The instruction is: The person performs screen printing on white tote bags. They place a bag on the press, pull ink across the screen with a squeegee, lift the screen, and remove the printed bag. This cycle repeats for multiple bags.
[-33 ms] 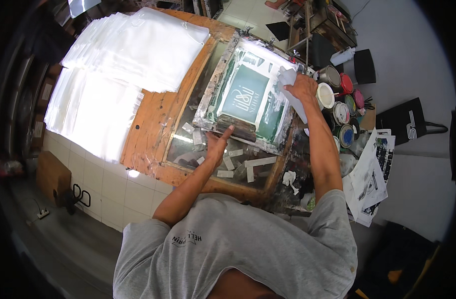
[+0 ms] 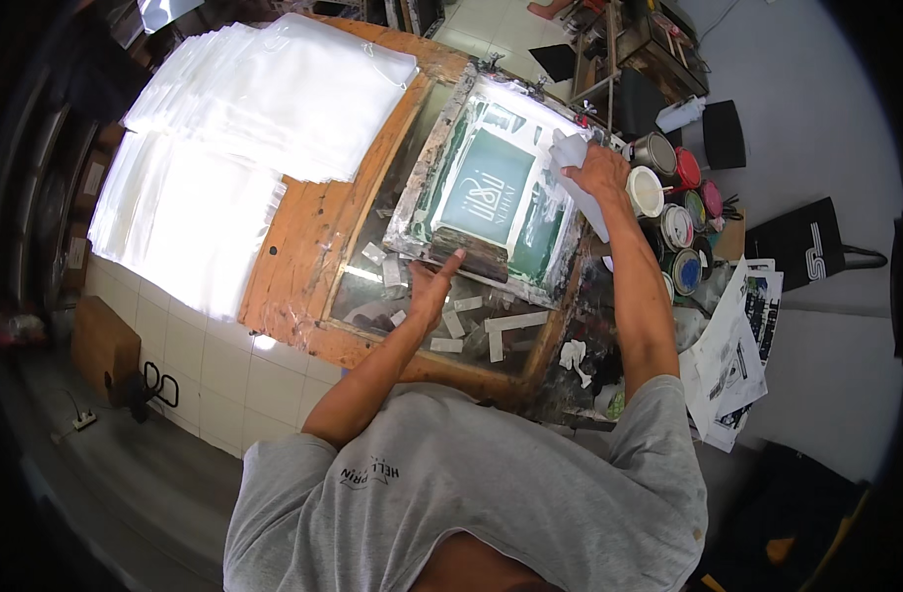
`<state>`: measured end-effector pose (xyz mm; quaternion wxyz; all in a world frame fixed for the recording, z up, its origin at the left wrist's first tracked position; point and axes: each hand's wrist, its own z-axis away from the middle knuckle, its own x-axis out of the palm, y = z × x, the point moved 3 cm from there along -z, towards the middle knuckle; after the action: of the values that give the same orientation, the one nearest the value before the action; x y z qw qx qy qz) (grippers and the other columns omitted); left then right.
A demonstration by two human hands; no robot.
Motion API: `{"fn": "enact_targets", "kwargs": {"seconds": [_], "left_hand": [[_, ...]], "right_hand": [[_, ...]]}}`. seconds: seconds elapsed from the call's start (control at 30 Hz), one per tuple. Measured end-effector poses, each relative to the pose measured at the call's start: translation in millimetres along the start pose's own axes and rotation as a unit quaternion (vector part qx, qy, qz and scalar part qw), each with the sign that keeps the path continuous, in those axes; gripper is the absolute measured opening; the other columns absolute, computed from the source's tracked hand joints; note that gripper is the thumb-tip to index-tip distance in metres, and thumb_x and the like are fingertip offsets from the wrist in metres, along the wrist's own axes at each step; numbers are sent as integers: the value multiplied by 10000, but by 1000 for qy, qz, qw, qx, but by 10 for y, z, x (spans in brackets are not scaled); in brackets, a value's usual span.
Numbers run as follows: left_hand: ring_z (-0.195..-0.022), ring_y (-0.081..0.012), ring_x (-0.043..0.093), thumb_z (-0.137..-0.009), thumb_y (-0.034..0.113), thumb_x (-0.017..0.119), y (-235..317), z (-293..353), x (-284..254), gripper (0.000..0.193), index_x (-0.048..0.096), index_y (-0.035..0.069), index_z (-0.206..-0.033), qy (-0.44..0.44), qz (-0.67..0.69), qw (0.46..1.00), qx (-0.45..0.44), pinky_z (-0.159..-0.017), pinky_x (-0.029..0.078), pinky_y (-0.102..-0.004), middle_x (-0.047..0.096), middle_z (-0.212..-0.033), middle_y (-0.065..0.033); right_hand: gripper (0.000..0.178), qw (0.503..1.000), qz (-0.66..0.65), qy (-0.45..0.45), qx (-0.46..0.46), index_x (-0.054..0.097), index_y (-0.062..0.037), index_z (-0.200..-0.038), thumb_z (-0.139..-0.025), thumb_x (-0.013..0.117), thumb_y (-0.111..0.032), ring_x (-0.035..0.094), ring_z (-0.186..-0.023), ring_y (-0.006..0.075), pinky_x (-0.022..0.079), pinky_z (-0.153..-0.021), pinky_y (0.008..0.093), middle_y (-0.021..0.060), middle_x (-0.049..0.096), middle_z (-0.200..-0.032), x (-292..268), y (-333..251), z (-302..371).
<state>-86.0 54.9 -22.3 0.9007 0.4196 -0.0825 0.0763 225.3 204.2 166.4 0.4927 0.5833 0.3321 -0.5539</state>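
A screen printing frame [image 2: 409, 219] lies tilted on the table, its green mesh showing a pale design in the middle. A worn wooden squeegee [image 2: 471, 255] rests across its near end. My left hand [image 2: 432, 289] is closed at the frame's near edge, the thumb up against the wood and the other fingers partly hidden beneath. At the frame's right side, my right hand [image 2: 601, 174] grips a thin whitish sheet [image 2: 574, 156], which hangs down over the frame's edge.
Stacks of clear plastic bags [image 2: 264, 109] cover the left of the wooden table [image 2: 298, 237]. Pieces of tape [image 2: 515, 321] lie on the glass panel near me. Ink tins [image 2: 676, 225] crowd the right side, beside printed papers [image 2: 722, 365] and a black bag [image 2: 806, 242].
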Motion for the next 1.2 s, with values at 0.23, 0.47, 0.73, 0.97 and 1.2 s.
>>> {"fn": "enact_targets", "kwargs": {"seconds": [0.23,0.47,0.73,0.97,1.2], "left_hand": [[-1279,-333,525,-786,481,860,44,63,2,1079,236,-106,-1442,-5,6,1000,13,-1071,431,-463,476,-1405,-275],[-1200,-288,547,-795,481,854,164,174,21,947,344,-111,-1332,4,0,1000,-6,-1052,428,-374,549,-1305,-245],[-1258,-306,514,-780,506,856,200,177,23,1025,307,-129,-1368,-1,-12,1000,-27,-1085,403,-372,507,-1363,-269],[-1082,-263,528,-754,535,866,30,52,-6,1032,318,-114,-1342,31,-39,999,5,-909,457,-367,518,-1213,-215],[-1392,-340,410,-796,444,859,95,83,19,1139,169,-160,-1472,-8,-5,999,-36,-1159,338,-383,373,-1500,-315]], "right_hand": [[693,997,10,-1,-73,673,-42,-1224,-724,858,-484,700,-1068,365,529,-938,455,200,734,-1115,-168,-218,-401],[630,980,161,-48,-103,721,-93,-1184,-692,884,-451,702,-1102,291,538,-954,418,116,745,-1139,-302,-119,-571],[637,986,118,-22,-115,702,-102,-1218,-703,883,-431,683,-1142,284,530,-955,428,138,720,-1198,-430,-387,-764],[636,986,83,19,-146,690,-78,-1208,-713,880,-428,704,-1088,292,547,-919,411,154,738,-1125,-457,-590,-785],[598,976,176,-31,-126,738,-89,-1134,-677,904,-439,708,-1082,290,557,-919,395,115,745,-1130,-371,-221,-757]]}}
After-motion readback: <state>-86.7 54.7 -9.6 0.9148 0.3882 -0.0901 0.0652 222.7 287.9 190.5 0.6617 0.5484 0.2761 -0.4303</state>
